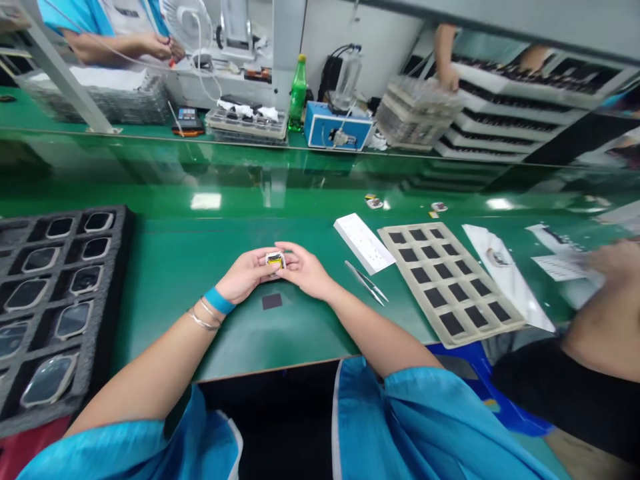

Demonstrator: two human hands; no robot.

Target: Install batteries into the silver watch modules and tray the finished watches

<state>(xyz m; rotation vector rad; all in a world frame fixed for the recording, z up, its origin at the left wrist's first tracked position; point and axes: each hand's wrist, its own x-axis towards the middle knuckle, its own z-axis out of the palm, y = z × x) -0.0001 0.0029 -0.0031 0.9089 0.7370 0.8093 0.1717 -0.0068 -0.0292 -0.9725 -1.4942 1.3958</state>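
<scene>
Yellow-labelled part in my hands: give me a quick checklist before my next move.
1. Small yellow-labelled part held between both hands: ok.
2. Left hand and right hand holding nothing else: ok.
3. Slim steel tweezers lying on the green bench mat, free of the hands: ok.
4. Thin dark square pad flat on the mat, below the hands: ok.
5. Beige tray with dark square pockets, every pocket empty: cannot tell.
6. Co-worker's hand apart from the tray: ok.
</scene>
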